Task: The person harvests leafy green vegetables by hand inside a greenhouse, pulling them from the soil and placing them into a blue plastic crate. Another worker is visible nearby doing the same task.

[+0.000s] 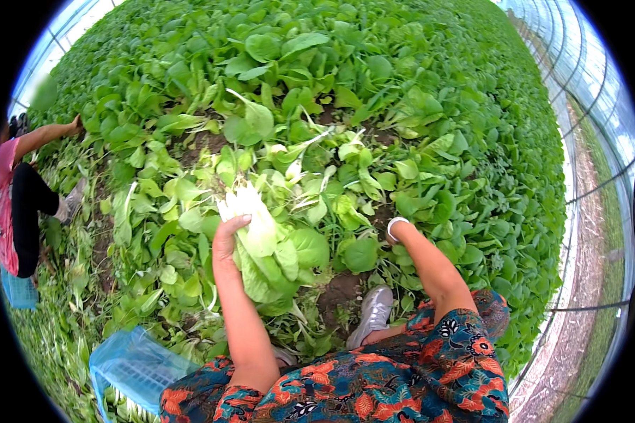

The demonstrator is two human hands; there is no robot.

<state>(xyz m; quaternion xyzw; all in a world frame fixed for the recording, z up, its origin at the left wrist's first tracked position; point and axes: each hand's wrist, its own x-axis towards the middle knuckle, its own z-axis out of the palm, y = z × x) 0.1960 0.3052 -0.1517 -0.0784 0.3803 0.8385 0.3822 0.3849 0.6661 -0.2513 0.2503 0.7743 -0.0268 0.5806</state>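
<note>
My left hand point(228, 235) grips a bunch of leafy greens point(259, 238) that looks like bok choy. Its pale stalk bases point away from me, and the broad green leaves hang back toward my body. The thumb lies across the white stalks. To the right, my right hand point(392, 238) reaches down among the standing plants point(423, 217). A white band point(397, 228) circles that wrist, and foliage hides the fingers. Between and beyond the hands, loose leaves and pulled plants point(301, 169) lie over the soil.
A blue crate point(137, 365) with blue plastic stands at my lower left, near pale stalks. At far left a co-worker point(26, 201) reaches into the greens beside another blue crate point(18, 288). Dense crop point(349, 31) spreads ahead. Greenhouse ribs and film point(587, 79) curve along the right.
</note>
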